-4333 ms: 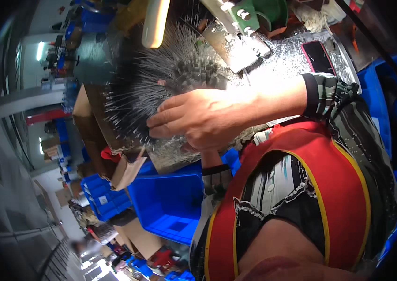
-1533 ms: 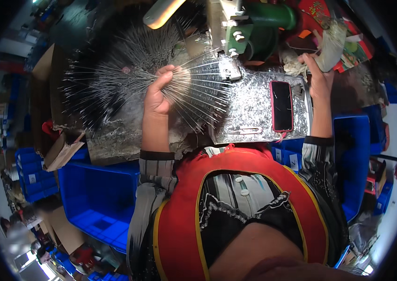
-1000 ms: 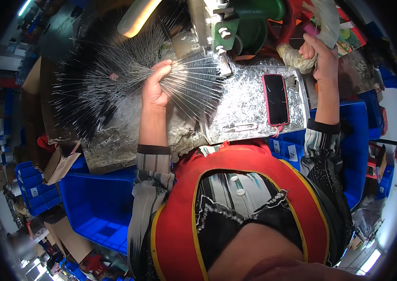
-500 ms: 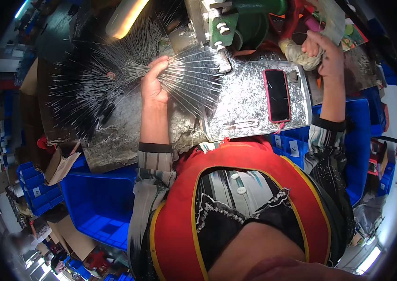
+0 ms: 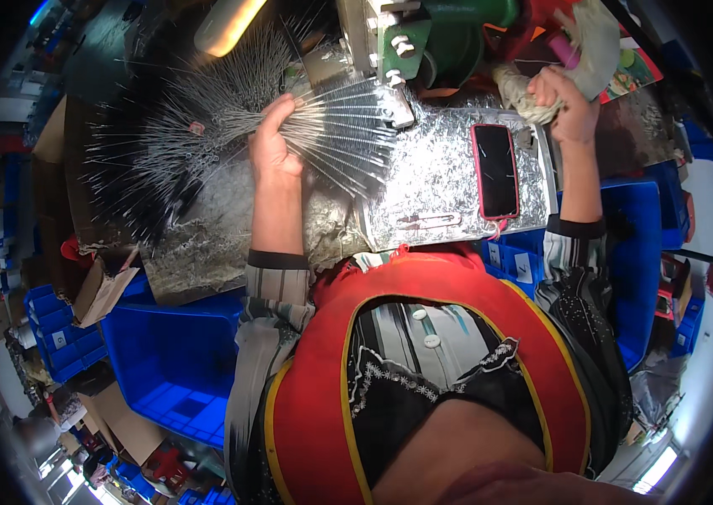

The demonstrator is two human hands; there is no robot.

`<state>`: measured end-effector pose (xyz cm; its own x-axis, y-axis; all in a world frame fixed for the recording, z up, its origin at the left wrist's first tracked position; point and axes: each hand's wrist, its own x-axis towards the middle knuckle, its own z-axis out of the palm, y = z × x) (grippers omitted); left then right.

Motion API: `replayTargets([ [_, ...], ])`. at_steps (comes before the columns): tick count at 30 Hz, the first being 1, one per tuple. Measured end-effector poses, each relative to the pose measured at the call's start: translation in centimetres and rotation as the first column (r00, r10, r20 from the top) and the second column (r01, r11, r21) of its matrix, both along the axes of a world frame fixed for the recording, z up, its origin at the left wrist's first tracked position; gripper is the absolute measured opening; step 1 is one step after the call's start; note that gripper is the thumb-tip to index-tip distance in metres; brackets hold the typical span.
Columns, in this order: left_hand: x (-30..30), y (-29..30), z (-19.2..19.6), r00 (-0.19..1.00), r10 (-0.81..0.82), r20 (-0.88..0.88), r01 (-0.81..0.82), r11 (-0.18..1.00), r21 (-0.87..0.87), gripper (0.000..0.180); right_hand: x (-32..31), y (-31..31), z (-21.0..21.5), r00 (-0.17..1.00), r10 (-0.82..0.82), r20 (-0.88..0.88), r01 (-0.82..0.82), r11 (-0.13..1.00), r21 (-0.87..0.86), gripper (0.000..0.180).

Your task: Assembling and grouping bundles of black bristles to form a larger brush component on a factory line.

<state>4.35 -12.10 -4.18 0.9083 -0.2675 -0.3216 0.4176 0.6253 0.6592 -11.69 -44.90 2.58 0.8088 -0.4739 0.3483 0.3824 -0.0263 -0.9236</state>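
Observation:
My left hand (image 5: 276, 139) is closed round the middle of a fanned bundle of thin wire brushes (image 5: 340, 126), their slim dark ends spreading to the right. More thin wires of the same sort lie in a large pile (image 5: 180, 135) to the left of that hand, partly mixed with the held ones in this view. On the right, my right hand (image 5: 567, 105) has its fingers curled over a handle wrapped in pale cloth (image 5: 518, 91). That handle is beside the red part (image 5: 533, 29) of a green machine (image 5: 466, 38) at the back of the bench.
A foil-covered board (image 5: 424, 181) carries a phone with a pink case (image 5: 496, 172) and a small metal clip-like tool (image 5: 430, 220). A lit lamp (image 5: 230, 25) hangs over the wire pile. Blue bins (image 5: 175, 362) stand below the bench on both sides.
My right hand has shifted left and slightly toward me, and its fingers now curl over the wrapped handle from the right. The left hand keeps its grip on the brushes, nearly still.

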Motion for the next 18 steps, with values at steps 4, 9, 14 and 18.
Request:
replayTargets([
  [4,-0.3,-0.7,0.0,0.994,0.105,0.020,-0.105,0.994,0.023,0.021,-0.5,-0.3,4.1,0.977,0.010,-0.212,0.010,0.996,0.093,0.018],
  [9,-0.4,-1.0,-0.4,0.976,0.216,0.002,-0.216,0.976,0.000,0.019,-0.1,-0.7,7.6,0.914,0.091,-0.396,-0.106,0.994,-0.016,0.037],
  [14,-0.9,-1.4,0.4,0.963,0.267,-0.014,-0.267,0.963,0.018,0.020,0.3,-0.9,8.6,0.906,0.173,-0.386,-0.178,0.984,0.022,0.035],
  [18,-1.0,-1.7,0.6,0.959,0.284,0.002,-0.283,0.958,0.054,0.022,0.0,-1.0,7.7,0.922,0.113,-0.370,-0.117,0.993,0.012,0.031],
])
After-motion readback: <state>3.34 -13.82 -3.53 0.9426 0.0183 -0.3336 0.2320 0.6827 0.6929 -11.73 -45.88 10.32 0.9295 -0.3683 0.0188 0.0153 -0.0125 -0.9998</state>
